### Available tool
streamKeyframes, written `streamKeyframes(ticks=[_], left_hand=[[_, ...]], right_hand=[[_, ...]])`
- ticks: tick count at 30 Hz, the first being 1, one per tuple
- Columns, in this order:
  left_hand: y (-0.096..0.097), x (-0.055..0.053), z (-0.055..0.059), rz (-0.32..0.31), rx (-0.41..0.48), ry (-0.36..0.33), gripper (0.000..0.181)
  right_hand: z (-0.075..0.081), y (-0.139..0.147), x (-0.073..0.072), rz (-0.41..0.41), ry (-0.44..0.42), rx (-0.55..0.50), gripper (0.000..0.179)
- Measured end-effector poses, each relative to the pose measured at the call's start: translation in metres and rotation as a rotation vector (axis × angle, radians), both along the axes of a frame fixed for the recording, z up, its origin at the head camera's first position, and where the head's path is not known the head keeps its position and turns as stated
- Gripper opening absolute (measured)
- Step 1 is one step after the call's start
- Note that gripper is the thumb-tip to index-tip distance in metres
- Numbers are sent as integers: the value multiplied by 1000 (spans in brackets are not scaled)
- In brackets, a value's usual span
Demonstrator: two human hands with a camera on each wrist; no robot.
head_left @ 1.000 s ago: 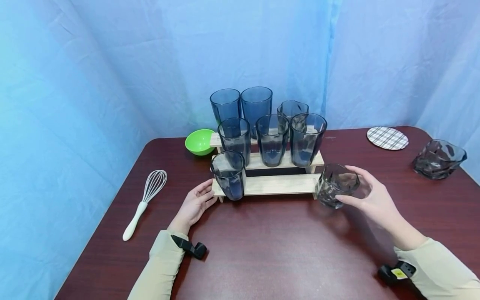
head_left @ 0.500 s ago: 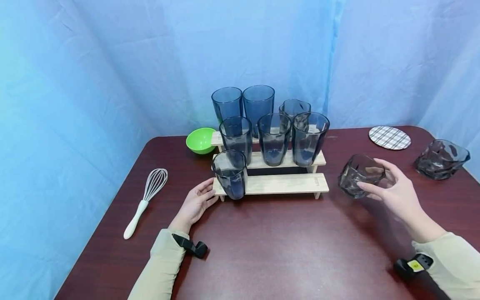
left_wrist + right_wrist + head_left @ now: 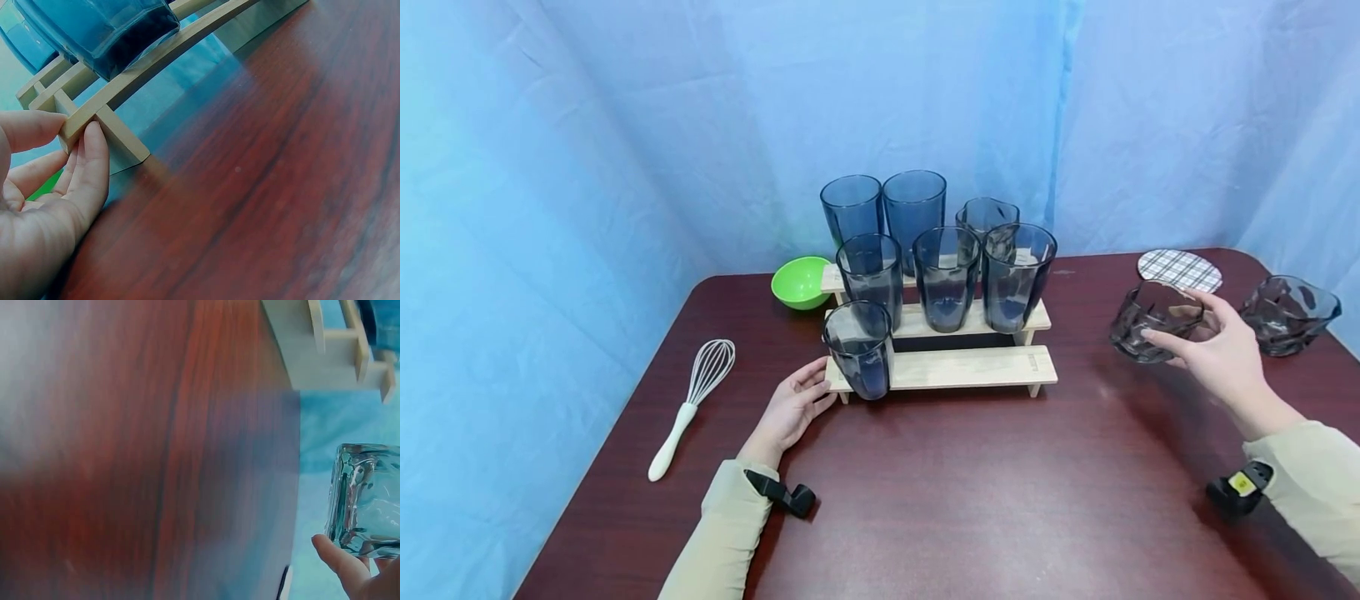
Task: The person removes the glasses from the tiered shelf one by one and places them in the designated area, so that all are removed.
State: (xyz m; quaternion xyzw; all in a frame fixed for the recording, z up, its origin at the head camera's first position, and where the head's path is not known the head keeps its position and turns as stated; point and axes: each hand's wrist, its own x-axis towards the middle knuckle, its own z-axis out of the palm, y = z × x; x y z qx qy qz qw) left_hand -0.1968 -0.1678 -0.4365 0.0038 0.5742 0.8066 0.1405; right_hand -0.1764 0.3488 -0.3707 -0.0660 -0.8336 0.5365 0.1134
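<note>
My left hand (image 3: 792,410) pinches the left front end of the tiered wooden rack (image 3: 970,369); the left wrist view shows thumb and fingers (image 3: 97,156) at its corner. My right hand (image 3: 1221,354) grips a short smoky glass tumbler (image 3: 1156,321) with wavy sides, tilted slightly, right of the rack. In the right wrist view the tumbler (image 3: 375,500) appears with the thumb at its base. On the rack's front step one tall blue-grey glass (image 3: 859,354) stands at the left. Three tall glasses (image 3: 946,283) fill the middle step. Two more and a wavy tumbler (image 3: 988,215) stand on the back step.
Another wavy tumbler (image 3: 1288,317) sits at the right table edge, just beyond my right hand. Behind lies a checked round coaster (image 3: 1178,271). A green bowl (image 3: 799,283) is back left of the rack, and a white-handled whisk (image 3: 688,412) lies at the left.
My right hand has carried the wavy tumbler from the rack's right front end rightward and back, toward the other tumbler. The left hand stays at the rack's corner.
</note>
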Motion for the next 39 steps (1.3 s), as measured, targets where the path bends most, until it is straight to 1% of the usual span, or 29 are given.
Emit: streamKeyframes(ticks=[2, 8, 9, 11, 12, 14, 18, 20, 22, 24, 28, 34, 37, 39], left_hand=[[0, 0, 0, 0, -3, 0, 56], [0, 0, 1, 0, -14, 13, 56], [-1, 0, 1, 0, -13, 10, 56], [-1, 0, 0, 4, -12, 5, 56], [-1, 0, 0, 6, -11, 1, 56], [-1, 1, 0, 8, -11, -1, 55], [-1, 2, -2, 7, -14, 4, 55], [-1, 2, -2, 3, -15, 6, 55], [0, 2, -3, 3, -18, 5, 55], [0, 1, -3, 0, -22, 4, 54], [0, 1, -2, -10, -34, 11, 55], [0, 1, -1, -9, -32, 10, 55], [0, 0, -1, -8, -29, 13, 55], [-1, 0, -1, -5, -25, 14, 55]], right_hand=[[-8, 11, -8, -29, 10, -1, 78], [-50, 60, -42, -103, 12, -15, 87], [-54, 66, -45, -109, 6, -12, 88], [-58, 72, -47, -123, -12, -10, 89], [-58, 72, -47, -131, -18, -13, 89], [-52, 67, -43, -146, -44, -17, 90], [-31, 52, -30, -172, -85, -44, 89], [-23, 47, -24, -184, -110, -26, 89], [-18, 45, -21, -204, -145, 19, 90], [-16, 46, -20, -221, -182, 77, 90], [-17, 52, -22, -236, -225, 140, 90], [-14, 50, -29, -245, -217, 255, 92], [-13, 50, -30, -230, -201, 288, 92], [-16, 54, -33, -224, -195, 307, 93]])
